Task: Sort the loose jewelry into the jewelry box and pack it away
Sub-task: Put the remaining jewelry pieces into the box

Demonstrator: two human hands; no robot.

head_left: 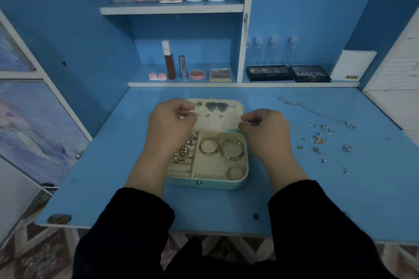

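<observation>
Dim, bluish, even light.
Faint soft shadows on the desk (226, 206); straight edges bow toward the corners; clear bottles (273, 51) at the back slightly blurred.

The blue desk (113, 165) bears an open mint jewelry box (217, 184) — right of it, scattered small earrings (318, 139) and, farther back, a thin chain necklace (322, 114).

The open jewelry box (207, 184) lies mid-surface (102, 165), bangles (232, 149) in its right compartment, loose earrings (319, 140) scattered to its right, shelves (172, 8) behind
</observation>
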